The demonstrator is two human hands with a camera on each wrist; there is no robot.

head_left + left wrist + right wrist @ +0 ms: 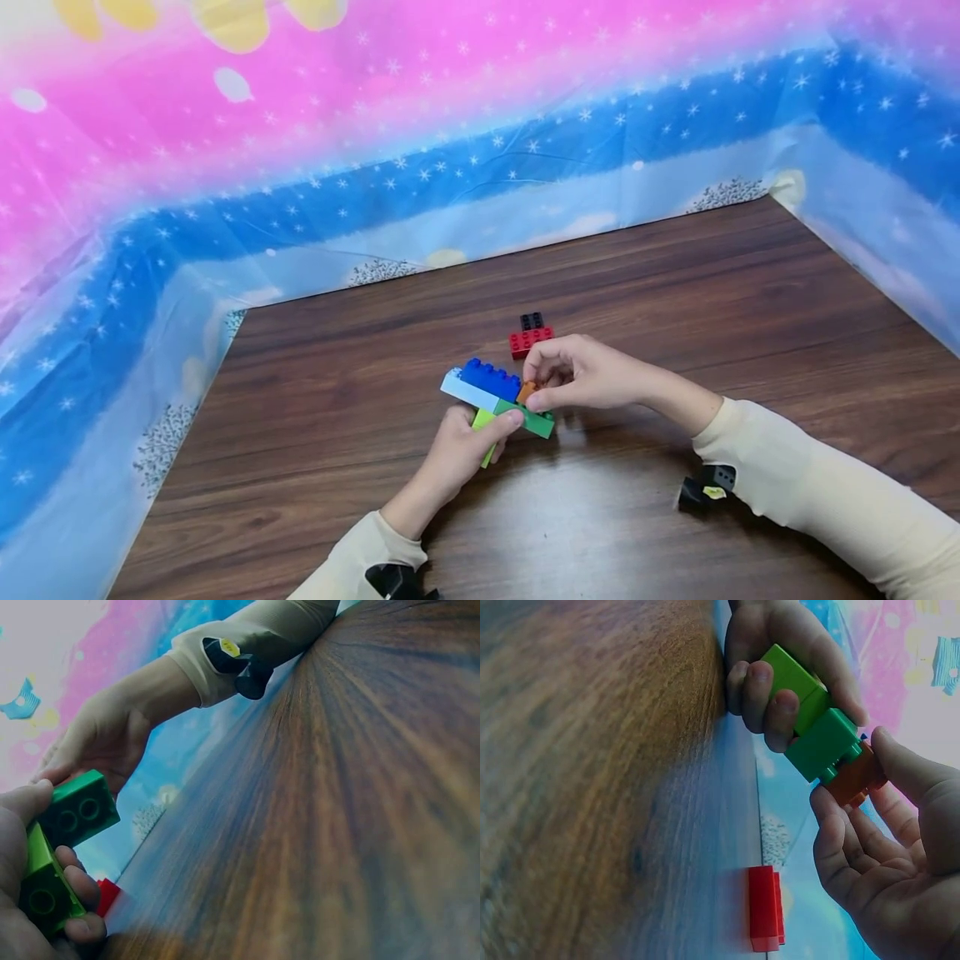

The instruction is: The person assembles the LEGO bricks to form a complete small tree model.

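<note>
My left hand [457, 446] grips a built piece of toy bricks from below, its fingers curled round the lime green brick [799, 688] and the thumb on the green brick [534, 419]. A light blue brick [467, 390] extends to the left in the head view, with a dark blue brick [489, 381] on top. My right hand [588, 372] pinches a small orange brick [853, 774] between thumb and fingers, against the studs of the green brick beside the dark blue one. Whether the orange brick is fully pressed down I cannot tell.
Beyond the hands, a red brick [530, 341] lies on the brown wooden table [337, 367], with a smaller black brick [532, 320] right behind it. A pink and blue patterned cloth [465, 167] hangs round the table's far and side edges.
</note>
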